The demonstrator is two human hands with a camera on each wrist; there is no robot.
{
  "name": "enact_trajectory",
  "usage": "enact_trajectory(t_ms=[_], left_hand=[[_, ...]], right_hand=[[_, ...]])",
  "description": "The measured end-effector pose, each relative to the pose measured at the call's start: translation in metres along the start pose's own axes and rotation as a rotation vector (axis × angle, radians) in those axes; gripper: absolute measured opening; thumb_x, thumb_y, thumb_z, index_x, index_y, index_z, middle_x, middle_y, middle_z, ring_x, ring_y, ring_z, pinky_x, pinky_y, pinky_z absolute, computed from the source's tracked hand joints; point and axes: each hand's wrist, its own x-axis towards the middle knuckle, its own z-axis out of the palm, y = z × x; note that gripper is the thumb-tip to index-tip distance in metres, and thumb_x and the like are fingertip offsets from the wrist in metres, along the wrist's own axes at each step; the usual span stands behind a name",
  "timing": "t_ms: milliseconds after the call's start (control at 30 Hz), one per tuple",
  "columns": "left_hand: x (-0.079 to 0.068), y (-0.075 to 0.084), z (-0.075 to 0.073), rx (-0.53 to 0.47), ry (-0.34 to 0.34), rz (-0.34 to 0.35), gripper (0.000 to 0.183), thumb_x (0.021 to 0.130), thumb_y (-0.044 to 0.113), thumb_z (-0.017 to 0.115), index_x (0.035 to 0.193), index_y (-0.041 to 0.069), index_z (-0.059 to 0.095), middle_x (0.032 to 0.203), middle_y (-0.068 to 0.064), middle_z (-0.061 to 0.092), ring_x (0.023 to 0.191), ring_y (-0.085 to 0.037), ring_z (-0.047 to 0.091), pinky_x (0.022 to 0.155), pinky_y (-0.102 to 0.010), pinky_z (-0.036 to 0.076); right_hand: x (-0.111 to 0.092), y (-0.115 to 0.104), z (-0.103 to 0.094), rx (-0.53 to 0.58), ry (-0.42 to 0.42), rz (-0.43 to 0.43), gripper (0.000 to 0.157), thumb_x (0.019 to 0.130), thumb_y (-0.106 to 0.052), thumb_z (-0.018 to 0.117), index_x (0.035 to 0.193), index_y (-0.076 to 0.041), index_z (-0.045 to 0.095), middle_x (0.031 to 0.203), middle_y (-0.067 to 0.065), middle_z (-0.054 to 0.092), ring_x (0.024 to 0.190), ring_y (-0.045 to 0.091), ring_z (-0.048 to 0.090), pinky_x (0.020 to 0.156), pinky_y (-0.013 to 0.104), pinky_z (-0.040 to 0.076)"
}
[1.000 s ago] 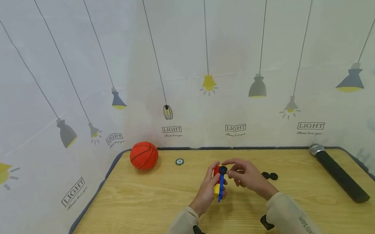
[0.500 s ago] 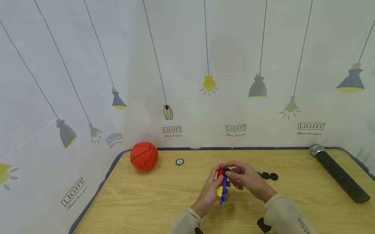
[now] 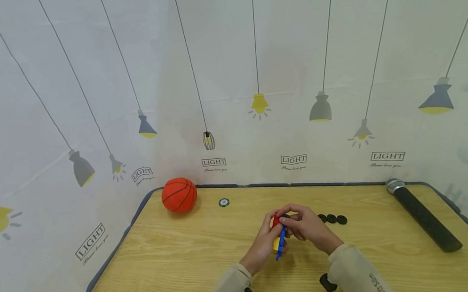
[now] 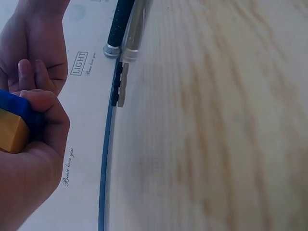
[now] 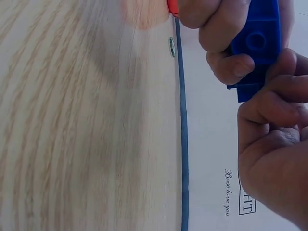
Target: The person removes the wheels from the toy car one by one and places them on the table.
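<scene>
A small toy built of red, yellow and blue plastic parts (image 3: 281,243) is held above the table in my left hand (image 3: 260,247), whose fingers curl round it. In the left wrist view its yellow block (image 4: 12,132) and blue part show inside that hand. The right wrist view gives the blue underside (image 5: 257,55) with a round boss. At the toy's far end my right hand (image 3: 309,226) pinches a black wheel (image 3: 285,215), mostly hidden by the fingers. Whether the wheel is fixed to the blue part cannot be seen.
Right of the hands, three black wheels (image 3: 331,219) lie in a row on the wooden table (image 3: 176,261). A microphone (image 3: 423,217) lies at the right. Back left are a red basketball (image 3: 179,195) and a round chip (image 3: 223,202). A printed wall covering rises behind.
My right fingers have closed in on the black wheel, now largely covering it. Both hands and the toy shifted slightly right and nearer. A third loose wheel has come into view beside the right hand.
</scene>
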Motion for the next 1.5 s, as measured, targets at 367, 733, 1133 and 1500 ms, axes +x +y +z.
enact_trajectory(t_ms=[367, 733, 1133, 1500], left_hand=[[0.001, -0.003, 0.003, -0.002, -0.009, -0.024, 0.044, 0.105, 0.016, 0.043, 0.147, 0.019, 0.03, 0.101, -0.004, 0.052, 0.066, -0.014, 0.048, 0.06, -0.024, 0.044], [0.006, -0.006, -0.003, 0.068, -0.011, -0.092, 0.057, 0.098, 0.013, 0.053, 0.147, 0.026, 0.027, 0.117, -0.008, 0.055, 0.078, -0.014, 0.055, 0.065, -0.025, 0.047], [0.005, -0.003, -0.008, 0.125, 0.021, -0.156, 0.052, 0.1, 0.019, 0.06, 0.143, 0.027, 0.032, 0.134, -0.012, 0.047, 0.088, -0.018, 0.057, 0.074, -0.026, 0.048], [0.008, 0.015, -0.021, 0.129, 0.055, -0.152, 0.05, 0.107, 0.026, 0.044, 0.155, 0.028, 0.029, 0.127, -0.025, 0.058, 0.096, -0.025, 0.063, 0.074, -0.027, 0.053]], right_hand=[[-0.002, 0.001, -0.002, -0.108, 0.001, -0.018, 0.021, 0.098, -0.015, 0.064, 0.114, -0.001, 0.062, 0.063, 0.002, 0.06, 0.045, 0.01, 0.04, 0.044, 0.02, 0.035], [0.0, 0.011, -0.002, -0.2, 0.008, -0.114, 0.015, 0.096, -0.014, 0.068, 0.107, -0.007, 0.062, 0.061, 0.004, 0.059, 0.042, 0.01, 0.044, 0.041, 0.021, 0.039], [-0.006, 0.016, -0.004, -0.279, 0.023, -0.151, 0.018, 0.095, -0.021, 0.069, 0.11, -0.011, 0.065, 0.066, 0.009, 0.06, 0.043, 0.011, 0.048, 0.041, 0.028, 0.046], [-0.014, 0.007, -0.029, -0.234, 0.042, -0.148, 0.033, 0.105, -0.016, 0.05, 0.136, -0.007, 0.057, 0.087, 0.027, 0.065, 0.054, 0.016, 0.054, 0.052, 0.03, 0.051]])
